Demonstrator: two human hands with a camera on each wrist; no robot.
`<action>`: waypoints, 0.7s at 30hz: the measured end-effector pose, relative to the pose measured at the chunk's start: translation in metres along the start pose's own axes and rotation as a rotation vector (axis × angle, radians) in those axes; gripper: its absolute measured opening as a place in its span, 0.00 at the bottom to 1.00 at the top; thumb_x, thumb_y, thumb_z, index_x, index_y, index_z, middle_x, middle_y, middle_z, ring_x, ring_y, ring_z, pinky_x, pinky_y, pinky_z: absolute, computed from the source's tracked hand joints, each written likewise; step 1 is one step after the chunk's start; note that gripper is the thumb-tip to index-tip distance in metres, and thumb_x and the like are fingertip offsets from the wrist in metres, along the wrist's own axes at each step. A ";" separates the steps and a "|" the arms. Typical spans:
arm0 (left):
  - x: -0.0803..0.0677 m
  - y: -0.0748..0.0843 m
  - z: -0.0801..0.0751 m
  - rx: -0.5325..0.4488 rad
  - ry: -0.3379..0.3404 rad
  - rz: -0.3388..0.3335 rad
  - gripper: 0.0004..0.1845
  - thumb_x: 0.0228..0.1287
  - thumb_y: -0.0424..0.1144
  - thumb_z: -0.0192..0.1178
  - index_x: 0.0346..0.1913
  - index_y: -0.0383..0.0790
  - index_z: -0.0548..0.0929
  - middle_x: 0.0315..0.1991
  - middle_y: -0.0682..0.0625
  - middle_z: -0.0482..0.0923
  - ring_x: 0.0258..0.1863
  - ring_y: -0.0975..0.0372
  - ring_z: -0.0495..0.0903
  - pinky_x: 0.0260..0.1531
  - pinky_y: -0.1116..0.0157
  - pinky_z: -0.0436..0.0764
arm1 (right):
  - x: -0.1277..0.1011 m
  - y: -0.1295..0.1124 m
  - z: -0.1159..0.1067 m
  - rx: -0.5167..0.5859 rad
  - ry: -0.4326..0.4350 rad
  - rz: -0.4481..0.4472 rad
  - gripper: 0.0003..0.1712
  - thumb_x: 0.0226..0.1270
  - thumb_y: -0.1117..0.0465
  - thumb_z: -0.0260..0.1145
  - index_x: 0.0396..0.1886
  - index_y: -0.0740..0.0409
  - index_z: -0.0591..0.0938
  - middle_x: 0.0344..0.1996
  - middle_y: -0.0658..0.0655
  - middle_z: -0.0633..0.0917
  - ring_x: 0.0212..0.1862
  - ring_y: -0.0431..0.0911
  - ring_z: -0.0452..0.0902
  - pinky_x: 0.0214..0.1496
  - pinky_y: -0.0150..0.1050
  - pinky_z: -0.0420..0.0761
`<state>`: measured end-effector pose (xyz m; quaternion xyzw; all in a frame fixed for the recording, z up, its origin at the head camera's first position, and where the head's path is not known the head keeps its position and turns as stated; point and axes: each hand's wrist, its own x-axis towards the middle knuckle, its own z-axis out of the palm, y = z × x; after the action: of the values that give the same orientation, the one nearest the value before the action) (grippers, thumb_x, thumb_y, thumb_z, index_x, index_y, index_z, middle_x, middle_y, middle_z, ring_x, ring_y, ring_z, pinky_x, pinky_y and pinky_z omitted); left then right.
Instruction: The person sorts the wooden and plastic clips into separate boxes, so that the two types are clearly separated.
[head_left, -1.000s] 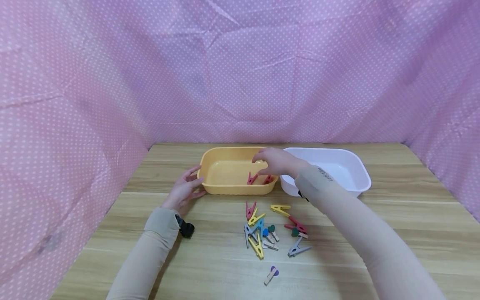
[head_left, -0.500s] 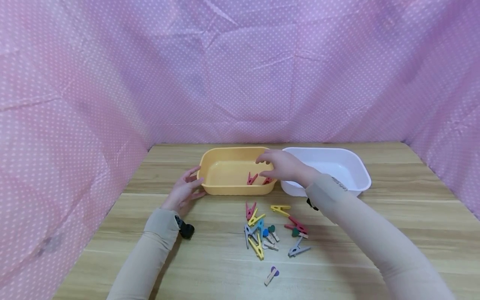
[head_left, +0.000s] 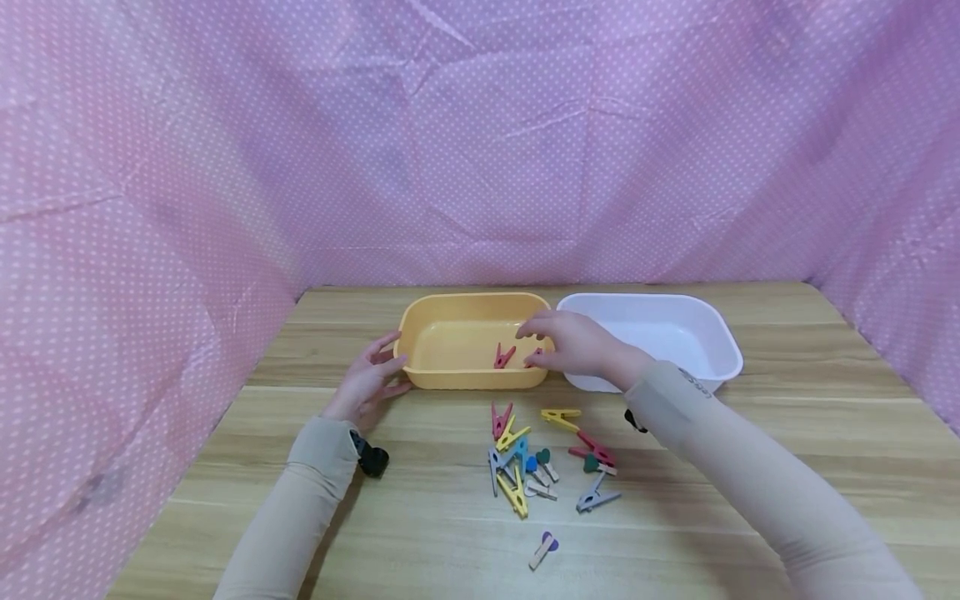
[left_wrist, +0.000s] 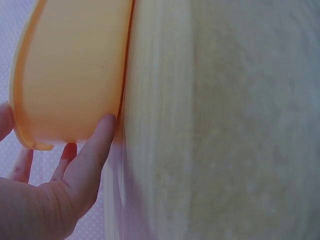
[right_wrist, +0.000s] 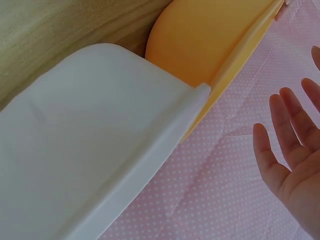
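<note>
My left hand [head_left: 365, 383] rests against the left end of a yellow plastic basin [head_left: 480, 381], fingers spread. In the left wrist view the fingertips of the left hand [left_wrist: 60, 195] touch the basin's end wall. Over the basin's right end hangs my right hand [head_left: 573, 342], its fingers loosely bent and holding nothing; the right wrist view shows these fingers [right_wrist: 295, 115] apart. Inside the basin lies a red clothespin [head_left: 503, 357]. Another red clothespin [head_left: 535, 357] beside it is partly hidden by the right hand.
A white basin [head_left: 726, 354] stands right of the yellow one. On the wooden table [head_left: 420, 533] in front lie yellow clothespins [head_left: 561, 418], red clothespins [head_left: 501, 422], grey clothespins [head_left: 597, 497], a blue clothespin [head_left: 517, 450] and several small wooden clips [head_left: 542, 552] with coloured tops. Pink dotted cloth hangs behind.
My right hand has drifted to the right and slightly toward me, away from the clothespins in the yellow basin. The left hand has stayed in place, and the clothespins have not moved.
</note>
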<state>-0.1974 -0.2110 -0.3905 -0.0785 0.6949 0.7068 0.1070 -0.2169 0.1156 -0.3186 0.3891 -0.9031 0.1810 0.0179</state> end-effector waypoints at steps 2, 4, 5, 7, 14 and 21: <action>0.000 0.000 0.000 -0.001 0.003 -0.002 0.32 0.72 0.33 0.49 0.75 0.47 0.51 0.71 0.38 0.52 0.63 0.50 0.66 0.58 0.51 0.74 | -0.001 -0.001 0.000 0.004 -0.006 0.011 0.21 0.60 0.55 0.69 0.52 0.58 0.81 0.49 0.57 0.82 0.51 0.52 0.78 0.56 0.48 0.78; 0.001 0.000 0.000 -0.002 0.006 -0.004 0.32 0.72 0.33 0.49 0.75 0.48 0.51 0.71 0.38 0.53 0.62 0.50 0.67 0.58 0.51 0.74 | -0.003 -0.001 0.000 0.009 -0.005 0.012 0.21 0.60 0.54 0.69 0.51 0.58 0.81 0.49 0.57 0.82 0.50 0.52 0.78 0.56 0.48 0.78; 0.001 0.000 0.000 -0.002 0.005 -0.004 0.32 0.72 0.33 0.49 0.75 0.48 0.51 0.71 0.38 0.52 0.62 0.50 0.67 0.59 0.51 0.73 | -0.003 -0.001 0.001 0.008 -0.003 0.007 0.21 0.60 0.54 0.69 0.51 0.58 0.81 0.48 0.56 0.83 0.49 0.51 0.78 0.55 0.48 0.78; 0.002 0.001 0.000 -0.001 0.007 -0.005 0.32 0.72 0.33 0.49 0.74 0.48 0.52 0.71 0.38 0.53 0.61 0.50 0.67 0.59 0.51 0.73 | -0.004 -0.002 0.001 0.003 0.004 -0.005 0.20 0.59 0.55 0.69 0.50 0.58 0.81 0.47 0.56 0.83 0.47 0.50 0.79 0.54 0.47 0.79; 0.004 0.001 -0.001 -0.005 0.004 -0.007 0.32 0.72 0.33 0.49 0.74 0.48 0.52 0.71 0.38 0.52 0.62 0.50 0.67 0.59 0.50 0.73 | -0.010 -0.003 0.002 0.001 0.011 -0.017 0.19 0.58 0.56 0.70 0.49 0.57 0.82 0.44 0.54 0.83 0.39 0.44 0.78 0.46 0.43 0.81; 0.004 0.004 0.000 -0.011 -0.004 -0.009 0.32 0.72 0.33 0.48 0.75 0.47 0.51 0.71 0.38 0.51 0.63 0.50 0.65 0.60 0.50 0.71 | -0.015 -0.002 0.007 0.009 0.015 -0.058 0.19 0.59 0.56 0.70 0.49 0.57 0.82 0.44 0.54 0.84 0.42 0.47 0.80 0.48 0.43 0.81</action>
<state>-0.2024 -0.2108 -0.3879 -0.0808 0.6902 0.7104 0.1111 -0.2045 0.1223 -0.3275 0.4140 -0.8903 0.1874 0.0284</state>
